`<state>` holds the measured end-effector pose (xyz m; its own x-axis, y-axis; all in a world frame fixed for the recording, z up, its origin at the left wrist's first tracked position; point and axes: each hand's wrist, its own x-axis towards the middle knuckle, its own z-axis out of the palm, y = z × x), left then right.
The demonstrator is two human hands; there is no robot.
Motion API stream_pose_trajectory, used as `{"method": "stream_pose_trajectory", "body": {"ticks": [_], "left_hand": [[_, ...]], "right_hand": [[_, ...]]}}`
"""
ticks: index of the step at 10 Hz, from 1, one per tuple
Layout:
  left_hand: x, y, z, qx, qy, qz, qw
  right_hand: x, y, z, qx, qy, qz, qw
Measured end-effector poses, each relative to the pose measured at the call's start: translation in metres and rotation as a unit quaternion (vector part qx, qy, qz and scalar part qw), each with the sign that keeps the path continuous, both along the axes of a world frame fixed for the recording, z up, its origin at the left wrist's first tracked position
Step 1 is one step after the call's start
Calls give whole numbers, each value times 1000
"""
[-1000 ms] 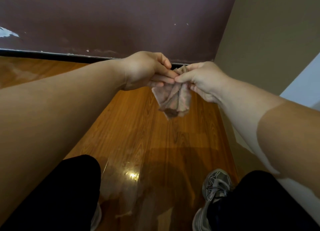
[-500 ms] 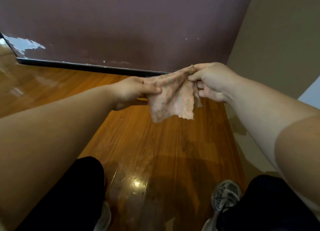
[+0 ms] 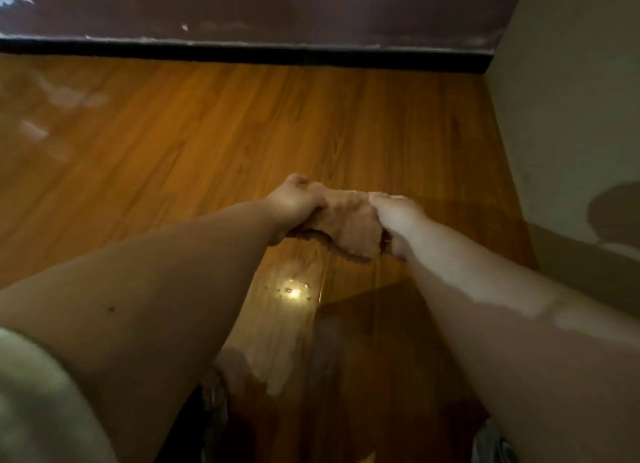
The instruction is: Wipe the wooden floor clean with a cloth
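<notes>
Over the wooden floor's (image 3: pixel 242 133) right side, the cloth (image 3: pixel 349 227) spans between the left hand (image 3: pixel 294 202) and right hand (image 3: pixel 394 216), each clenched around one end. Light, soft and limp, it probably handles best bunched into a pad under one palm.

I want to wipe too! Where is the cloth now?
Head view, centre: the cloth is gripped between the left hand and right hand, over the wooden floor.

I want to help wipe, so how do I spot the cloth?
Find the wooden floor by the dark wall. Over its middle the left hand and right hand are close together. The cloth is the crumpled tan piece gripped between them, the only soft thing there.
</notes>
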<state>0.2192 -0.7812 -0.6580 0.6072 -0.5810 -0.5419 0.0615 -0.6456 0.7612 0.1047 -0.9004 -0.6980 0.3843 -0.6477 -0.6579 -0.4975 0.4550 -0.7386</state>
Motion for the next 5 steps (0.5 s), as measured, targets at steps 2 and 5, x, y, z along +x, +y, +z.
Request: {"method": "stream_pose_trajectory", "body": {"ticks": [2, 5], "left_hand": [[2, -9, -99, 29, -34, -36, 998], [48, -42, -146, 179, -125, -93, 971]], "right_hand": [[-7, -14, -83, -7, 12, 14, 1000], [38, -45, -114, -60, 134, 118, 982]]}}
